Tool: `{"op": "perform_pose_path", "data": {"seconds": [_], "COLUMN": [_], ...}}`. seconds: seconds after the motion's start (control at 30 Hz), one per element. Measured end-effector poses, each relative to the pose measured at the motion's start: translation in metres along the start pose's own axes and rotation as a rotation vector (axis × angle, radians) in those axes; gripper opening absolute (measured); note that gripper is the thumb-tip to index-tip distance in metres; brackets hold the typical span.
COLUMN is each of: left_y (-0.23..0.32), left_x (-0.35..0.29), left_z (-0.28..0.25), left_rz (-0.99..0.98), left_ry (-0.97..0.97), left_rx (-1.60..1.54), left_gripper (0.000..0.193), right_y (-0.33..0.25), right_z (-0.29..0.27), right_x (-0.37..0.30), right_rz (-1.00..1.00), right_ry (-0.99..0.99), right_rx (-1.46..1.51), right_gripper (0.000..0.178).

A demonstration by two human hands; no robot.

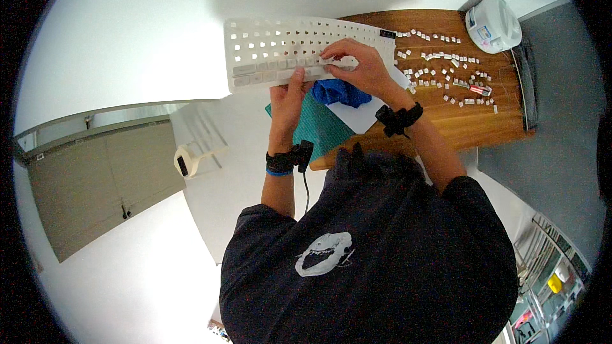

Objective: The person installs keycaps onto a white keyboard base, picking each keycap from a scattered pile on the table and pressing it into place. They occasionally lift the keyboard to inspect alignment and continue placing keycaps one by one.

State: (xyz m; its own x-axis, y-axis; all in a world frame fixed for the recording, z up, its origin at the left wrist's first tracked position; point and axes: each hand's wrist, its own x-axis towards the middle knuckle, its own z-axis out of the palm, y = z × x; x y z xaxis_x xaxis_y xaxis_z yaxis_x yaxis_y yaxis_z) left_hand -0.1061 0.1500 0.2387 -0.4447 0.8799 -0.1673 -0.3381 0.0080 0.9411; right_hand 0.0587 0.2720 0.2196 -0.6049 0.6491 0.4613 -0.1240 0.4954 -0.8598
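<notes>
A white keyboard (280, 41) is held up over the table's left part. Its upper rows show bare square openings with small dark marks, while pale keycaps fill the two rows nearest me. My left hand (290, 99) grips the keyboard's near edge, thumb on top and the other fingers hidden underneath. Over the right part of the keycap rows, my right hand (363, 67) has its thumb and index finger curled close together at the keys. Whether a keycap sits between those fingertips is too small to make out.
Many loose white keycaps (440, 56) lie in rough rows on the wooden table (446, 118). Among them is a red-and-white tool (479, 90). A blue cloth (341, 92), green mat (319, 126) and white paper (357, 118) lie near me. A white tub (494, 24) stands far right.
</notes>
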Motion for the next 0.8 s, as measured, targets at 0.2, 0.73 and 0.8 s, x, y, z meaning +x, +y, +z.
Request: {"op": "perform_pose_path", "data": {"seconds": [0.2,0.73,0.8], "left_y": [0.008,0.008,0.005], "left_x": [-0.004,-0.009,-0.009], "left_z": [0.003,-0.012,-0.013], "left_rz": [0.080,0.146,0.142], "left_ry": [-0.043,0.021,0.035], "left_rx": [0.098,0.036,0.000], "left_gripper": [0.038,0.029,0.029], "right_y": [-0.015,-0.031,-0.032], "right_z": [0.001,0.023,0.024], "right_x": [0.006,0.007,0.006], "right_rz": [-0.060,-0.074,-0.077], "right_ry": [-0.009,0.036,0.017], "right_rx": [-0.021,-0.062,-0.121], "right_gripper": [0.022,0.017,0.016]}}
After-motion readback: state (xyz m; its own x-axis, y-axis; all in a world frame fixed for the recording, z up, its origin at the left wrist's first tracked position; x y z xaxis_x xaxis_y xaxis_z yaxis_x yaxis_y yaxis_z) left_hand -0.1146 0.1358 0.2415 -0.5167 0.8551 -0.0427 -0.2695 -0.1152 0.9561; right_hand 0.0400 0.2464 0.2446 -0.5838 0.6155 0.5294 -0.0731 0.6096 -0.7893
